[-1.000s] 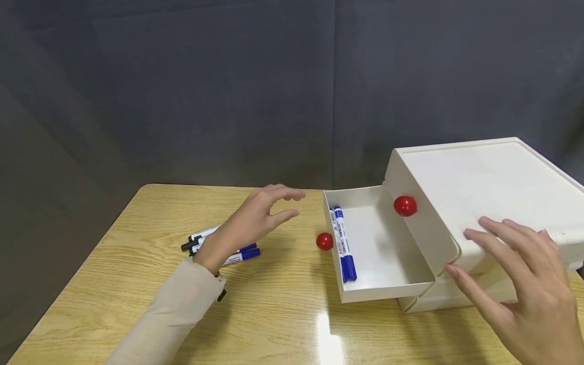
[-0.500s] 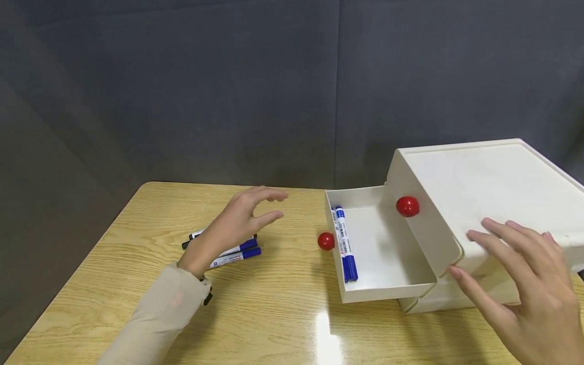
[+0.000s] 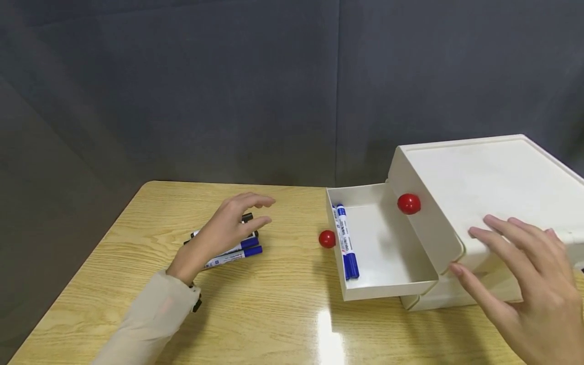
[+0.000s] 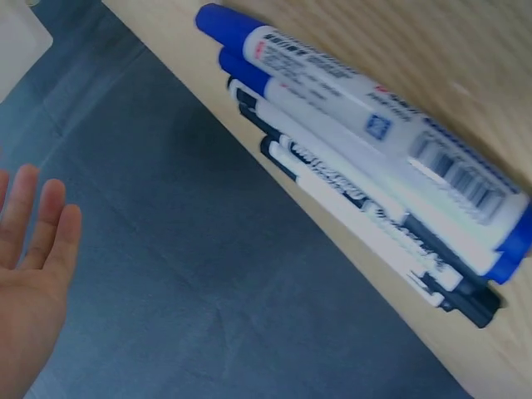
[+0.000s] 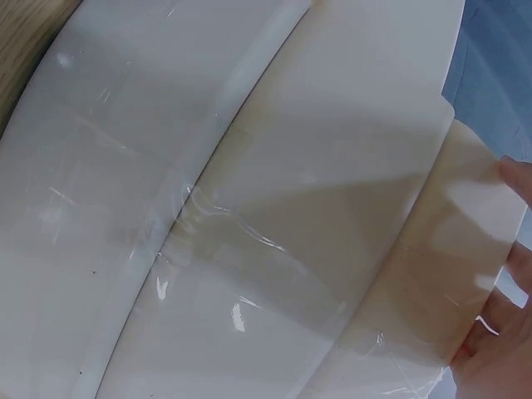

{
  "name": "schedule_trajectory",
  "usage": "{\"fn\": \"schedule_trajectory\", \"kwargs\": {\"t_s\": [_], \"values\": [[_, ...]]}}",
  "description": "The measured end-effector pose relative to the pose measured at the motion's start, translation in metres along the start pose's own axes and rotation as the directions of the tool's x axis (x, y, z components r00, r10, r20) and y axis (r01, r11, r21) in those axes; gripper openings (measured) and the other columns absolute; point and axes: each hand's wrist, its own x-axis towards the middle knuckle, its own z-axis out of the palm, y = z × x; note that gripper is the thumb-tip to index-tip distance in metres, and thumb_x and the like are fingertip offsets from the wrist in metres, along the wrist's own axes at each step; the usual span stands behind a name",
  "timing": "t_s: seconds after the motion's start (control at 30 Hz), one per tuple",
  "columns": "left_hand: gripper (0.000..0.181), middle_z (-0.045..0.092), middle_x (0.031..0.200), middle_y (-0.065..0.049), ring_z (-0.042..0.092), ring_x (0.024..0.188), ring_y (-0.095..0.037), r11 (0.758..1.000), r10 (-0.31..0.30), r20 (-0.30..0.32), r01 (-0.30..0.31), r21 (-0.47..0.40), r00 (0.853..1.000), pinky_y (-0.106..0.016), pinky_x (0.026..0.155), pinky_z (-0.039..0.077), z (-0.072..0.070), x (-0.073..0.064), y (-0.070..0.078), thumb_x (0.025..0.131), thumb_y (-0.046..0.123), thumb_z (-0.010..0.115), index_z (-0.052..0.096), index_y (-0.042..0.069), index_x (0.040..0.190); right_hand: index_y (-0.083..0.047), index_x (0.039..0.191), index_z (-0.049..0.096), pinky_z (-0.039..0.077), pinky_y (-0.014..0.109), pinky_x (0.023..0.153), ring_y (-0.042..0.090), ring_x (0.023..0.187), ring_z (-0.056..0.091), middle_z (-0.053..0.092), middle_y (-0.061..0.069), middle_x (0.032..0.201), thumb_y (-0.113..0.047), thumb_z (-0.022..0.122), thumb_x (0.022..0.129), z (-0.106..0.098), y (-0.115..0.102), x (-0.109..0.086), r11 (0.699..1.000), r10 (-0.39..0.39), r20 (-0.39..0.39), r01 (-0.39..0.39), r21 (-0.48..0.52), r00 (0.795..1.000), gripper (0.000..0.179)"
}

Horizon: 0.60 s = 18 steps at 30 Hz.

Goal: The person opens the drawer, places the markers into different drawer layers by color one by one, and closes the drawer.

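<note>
My left hand point(image 3: 221, 225), thumb and fingers apart, hovers over a group of whiteboard markers point(image 3: 228, 257) on the table and holds nothing. Blue-capped and black-capped markers point(image 4: 374, 125) lie side by side in the left wrist view; the hand partly hides them in the head view. At the right, my right hand point(image 3: 538, 284) rests on the near edge of a white drawer cabinet point(image 3: 488, 177), fingers on its top and thumb near the front corner. A pulled-out drawer point(image 3: 388, 291) contains two blue markers point(image 3: 348, 243) along its front wall.
A red round knob point(image 3: 327, 239) sits on the pulled-out drawer's front. Another red knob point(image 3: 409, 204) marks the closed drawer above. The wooden table point(image 3: 274, 314) reaches back to a dark grey curtain point(image 3: 228, 91).
My left hand has moved left and slightly down, away from the drawer to above the loose markers. The right hand has stayed on the cabinet.
</note>
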Motion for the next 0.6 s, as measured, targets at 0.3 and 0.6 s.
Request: {"fn": "schedule_trajectory", "kwargs": {"t_s": [0.3, 0.6], "values": [[0.037, 0.064, 0.133, -0.009, 0.060, 0.124, -0.027, 1.000, -0.027, -0.021, 0.027, 0.005, 0.999, -0.048, 0.105, 0.049, -0.001, -0.011, -0.011, 0.093, 0.016, 0.070, 0.064, 0.008, 0.129, 0.006, 0.103, 0.071, 0.029, 0.055, 0.115, 0.004, 0.130, 0.050, 0.069, 0.017, 0.123, -0.060, 0.063, 0.090, 0.002, -0.004, 0.002, 1.000, -0.002, -0.026, 0.002, 0.008, 1.000, 0.067], [0.038, 0.066, 0.130, -0.009, 0.062, 0.120, -0.029, 0.997, -0.070, -0.023, 0.070, 0.015, 0.997, -0.049, 0.101, 0.051, -0.002, -0.024, -0.022, 0.092, 0.014, 0.070, 0.064, 0.007, 0.129, 0.006, 0.104, 0.071, 0.027, 0.058, 0.115, 0.004, 0.131, 0.049, 0.068, 0.021, 0.121, -0.060, 0.062, 0.090, 0.001, -0.005, 0.001, 1.000, 0.007, -0.003, -0.007, 0.001, 1.000, 0.068]]}}
